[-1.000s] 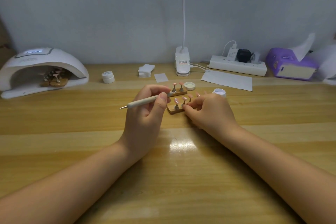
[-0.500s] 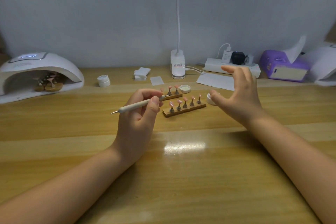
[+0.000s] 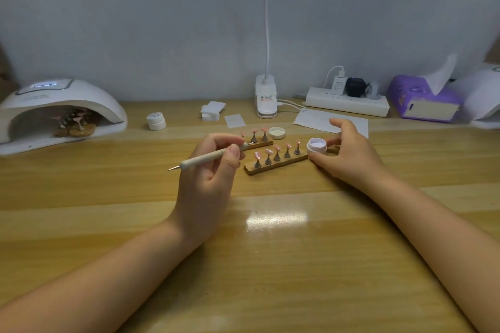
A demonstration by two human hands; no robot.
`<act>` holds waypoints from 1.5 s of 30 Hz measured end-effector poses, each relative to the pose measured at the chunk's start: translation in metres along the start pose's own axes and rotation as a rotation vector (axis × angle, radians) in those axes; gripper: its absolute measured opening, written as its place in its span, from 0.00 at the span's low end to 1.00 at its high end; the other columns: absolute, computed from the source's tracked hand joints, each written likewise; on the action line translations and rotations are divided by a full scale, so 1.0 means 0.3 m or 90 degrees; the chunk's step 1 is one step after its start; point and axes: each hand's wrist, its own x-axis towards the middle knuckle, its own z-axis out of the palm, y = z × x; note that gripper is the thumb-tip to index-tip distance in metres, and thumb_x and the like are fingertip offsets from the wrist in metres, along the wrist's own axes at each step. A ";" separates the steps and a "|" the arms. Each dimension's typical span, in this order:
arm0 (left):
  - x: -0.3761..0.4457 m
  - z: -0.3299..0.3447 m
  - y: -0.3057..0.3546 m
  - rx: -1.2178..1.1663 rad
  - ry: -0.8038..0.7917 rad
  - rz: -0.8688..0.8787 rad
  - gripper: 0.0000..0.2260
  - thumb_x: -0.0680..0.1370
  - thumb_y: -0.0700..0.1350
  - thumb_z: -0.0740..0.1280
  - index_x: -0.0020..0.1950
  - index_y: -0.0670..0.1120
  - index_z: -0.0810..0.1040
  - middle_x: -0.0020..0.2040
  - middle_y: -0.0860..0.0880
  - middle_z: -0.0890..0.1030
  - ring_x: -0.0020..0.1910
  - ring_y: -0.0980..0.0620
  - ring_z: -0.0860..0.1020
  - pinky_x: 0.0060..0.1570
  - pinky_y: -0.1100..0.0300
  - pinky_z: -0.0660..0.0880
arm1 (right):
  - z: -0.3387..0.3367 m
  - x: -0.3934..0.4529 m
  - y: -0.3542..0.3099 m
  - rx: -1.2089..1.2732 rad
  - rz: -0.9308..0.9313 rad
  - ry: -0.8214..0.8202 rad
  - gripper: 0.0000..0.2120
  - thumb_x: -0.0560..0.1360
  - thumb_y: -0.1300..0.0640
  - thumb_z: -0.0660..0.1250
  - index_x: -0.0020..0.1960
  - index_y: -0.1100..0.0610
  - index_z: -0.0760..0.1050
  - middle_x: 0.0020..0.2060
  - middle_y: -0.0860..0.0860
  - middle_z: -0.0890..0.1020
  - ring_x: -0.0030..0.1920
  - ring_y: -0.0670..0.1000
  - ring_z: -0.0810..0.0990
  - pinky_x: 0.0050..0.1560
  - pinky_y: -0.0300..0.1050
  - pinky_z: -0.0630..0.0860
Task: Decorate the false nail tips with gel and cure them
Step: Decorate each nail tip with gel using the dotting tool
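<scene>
Left hand (image 3: 208, 170) grips dotting pen (image 3: 205, 157), tip near rear nail tip stand (image 3: 257, 143). Right hand (image 3: 349, 154) cups open gel jar (image 3: 316, 145), fingers loosely spread. Front nail tip stand (image 3: 276, 163) on surface (image 3: 270, 251) between hands.

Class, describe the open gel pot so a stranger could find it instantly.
Start at the nearer wooden strip of nail tips mid-table. At its right end, beside the right hand, stands the open gel pot. Unlike the capped pot by the lamp, it shows pale lilac gel.
</scene>
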 end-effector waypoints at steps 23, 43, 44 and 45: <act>0.067 -0.043 0.136 0.146 -0.017 0.049 0.06 0.74 0.47 0.62 0.40 0.49 0.76 0.33 0.46 0.78 0.33 0.45 0.76 0.33 0.48 0.74 | 0.003 -0.158 -0.316 0.103 -0.268 -0.045 0.39 0.64 0.55 0.80 0.69 0.50 0.63 0.43 0.39 0.75 0.43 0.44 0.78 0.47 0.38 0.78; 0.061 -0.036 0.122 0.216 -0.053 0.027 0.08 0.75 0.49 0.62 0.43 0.47 0.77 0.35 0.43 0.80 0.36 0.44 0.79 0.36 0.41 0.76 | 0.001 -0.170 -0.337 0.132 -0.285 -0.047 0.42 0.61 0.52 0.81 0.70 0.51 0.64 0.44 0.45 0.78 0.40 0.45 0.80 0.45 0.36 0.79; 0.061 -0.036 0.122 0.218 -0.053 0.027 0.08 0.75 0.49 0.61 0.43 0.47 0.77 0.35 0.43 0.80 0.36 0.44 0.79 0.36 0.40 0.75 | 0.002 -0.170 -0.337 0.133 -0.284 -0.046 0.42 0.61 0.52 0.81 0.70 0.51 0.64 0.44 0.45 0.78 0.40 0.45 0.80 0.45 0.35 0.79; 0.061 -0.035 0.123 0.219 -0.055 0.026 0.08 0.75 0.50 0.61 0.43 0.47 0.77 0.35 0.43 0.80 0.36 0.44 0.79 0.36 0.40 0.75 | 0.002 -0.170 -0.337 0.134 -0.283 -0.046 0.42 0.62 0.52 0.81 0.70 0.50 0.64 0.44 0.45 0.78 0.40 0.45 0.80 0.45 0.35 0.79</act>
